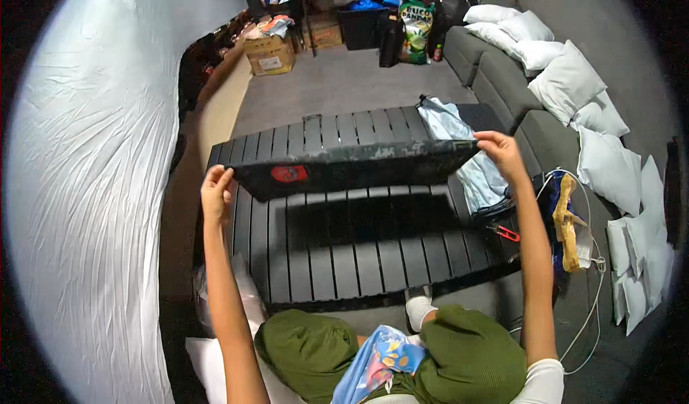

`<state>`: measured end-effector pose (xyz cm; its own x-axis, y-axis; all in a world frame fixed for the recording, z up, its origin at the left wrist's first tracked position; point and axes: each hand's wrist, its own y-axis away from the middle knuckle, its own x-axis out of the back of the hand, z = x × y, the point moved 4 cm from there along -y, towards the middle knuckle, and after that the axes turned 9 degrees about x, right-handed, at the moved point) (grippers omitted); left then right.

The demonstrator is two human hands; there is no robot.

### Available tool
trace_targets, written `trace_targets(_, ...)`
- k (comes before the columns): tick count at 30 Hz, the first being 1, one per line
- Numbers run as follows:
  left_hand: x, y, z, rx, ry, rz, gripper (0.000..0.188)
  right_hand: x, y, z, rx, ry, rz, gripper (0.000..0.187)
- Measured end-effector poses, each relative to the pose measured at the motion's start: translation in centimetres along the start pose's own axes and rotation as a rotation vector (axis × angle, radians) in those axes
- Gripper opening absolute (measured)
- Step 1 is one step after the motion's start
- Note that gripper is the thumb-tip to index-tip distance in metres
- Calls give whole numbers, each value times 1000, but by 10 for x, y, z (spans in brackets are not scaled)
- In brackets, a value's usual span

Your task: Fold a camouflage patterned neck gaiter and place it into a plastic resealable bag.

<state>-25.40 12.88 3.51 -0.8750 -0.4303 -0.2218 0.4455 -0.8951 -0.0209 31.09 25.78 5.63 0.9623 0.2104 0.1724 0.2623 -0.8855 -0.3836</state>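
Note:
A long strip of dark camouflage fabric [373, 166] with a red emblem near its left end is stretched out above a black slatted table [337, 260], casting a shadow on the slats. My left hand [217, 191] pinches its left end, fingers closed. At the far right corner, my right hand [502, 157] grips the other end between thumb and fingers. Light blue folded cloth [479, 181] lies on the table's right side, partly behind the strip. Close by it rests a red-handled cutting tool [506, 232].
White pillows [567, 81] line a grey sofa [495, 77] on the right. A white cord [596, 311] hangs near a blue and yellow bag [567, 221]. White sheeting [100, 189] covers the left side. Cardboard boxes [271, 56] and a green bag [416, 31] stand at the back.

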Motion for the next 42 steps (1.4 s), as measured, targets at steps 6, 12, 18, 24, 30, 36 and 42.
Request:
trace_targets(6,18,63,-4,-76,-277,-95,22,6,44,-21,-31,160,-281,20)
trace_targets(12,49,120,-104,242,-651,-301,11,-18,114,48,-183,190,-373,17)
trace_targets(18,47,149,-120,410,-641,-442,7,-11,164,88,-405,32,-375,12)
trace_targets(24,26,112,-89,434,-428,-217,10,0,123,89,-379,-20,-107,13)
trace_targets(30,-31,40,-83,724,-2,-203,35,-10,39,86,-652,-122,-110,24)
trace_targets(36,-47,-24,-59,476,55,-98,38,-21,-31,79,-325,-321,64,15)
trace_targets(42,-27,-73,-27,294,0,-154,20,-34,-72,58,-232,-321,12,14)
